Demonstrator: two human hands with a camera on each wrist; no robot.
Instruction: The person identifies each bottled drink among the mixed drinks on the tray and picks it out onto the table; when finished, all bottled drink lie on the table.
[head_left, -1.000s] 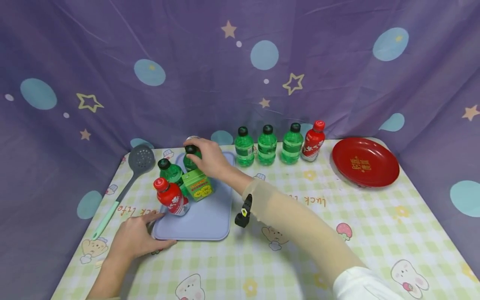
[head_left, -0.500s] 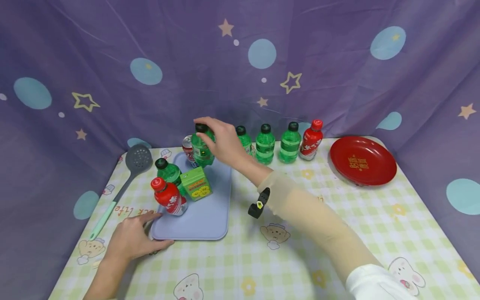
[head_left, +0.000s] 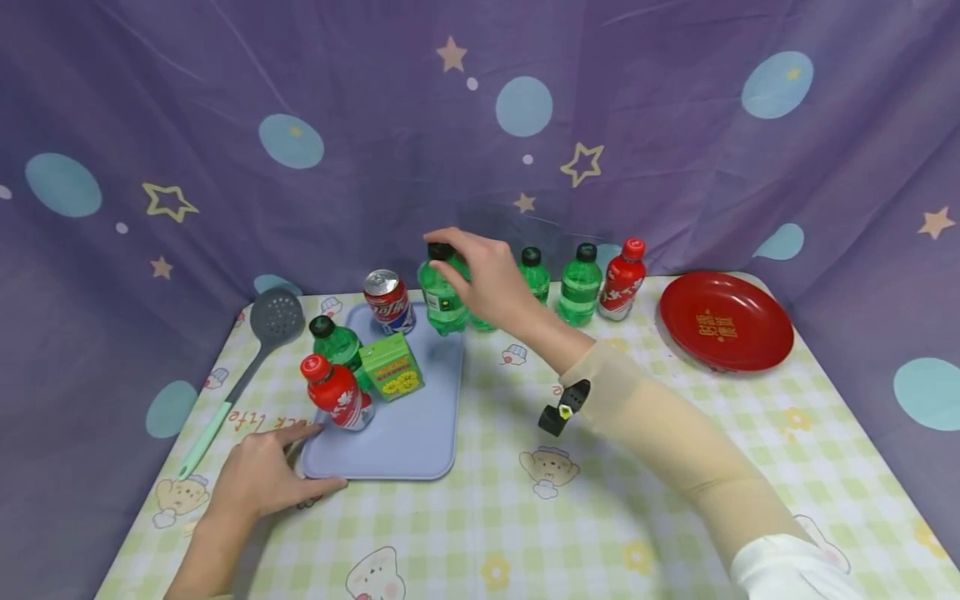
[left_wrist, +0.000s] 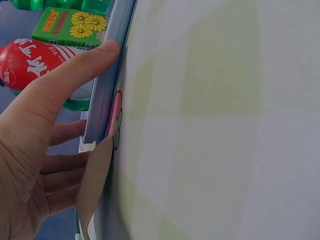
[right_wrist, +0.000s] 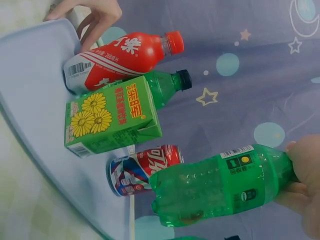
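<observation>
My right hand (head_left: 491, 275) grips a green plastic bottle (head_left: 444, 302) by its black-capped neck, above the tray's far right corner. In the right wrist view that bottle (right_wrist: 220, 187) is lifted clear of the tray. My left hand (head_left: 258, 479) rests against the near left corner of the pale blue tray (head_left: 408, 446), thumb along the front edge and fingers at the left side. On the tray stand a red bottle (head_left: 341, 396), another green bottle (head_left: 337, 343), a green drink carton (head_left: 393, 371) with yellow flowers, and a soda can (head_left: 390, 304).
Right of the tray, green bottles (head_left: 579, 287) stand in a row, one partly hidden behind the held bottle, with a red bottle (head_left: 622, 281) at the end. A red plate (head_left: 750, 325) lies far right. A slotted turner (head_left: 277, 321) lies left. A purple curtain (head_left: 652, 192) hangs behind.
My right hand has lifted the green bottle from the tray beside the can and carried it right, uncovering the can. My left hand has stayed at the tray's corner.
</observation>
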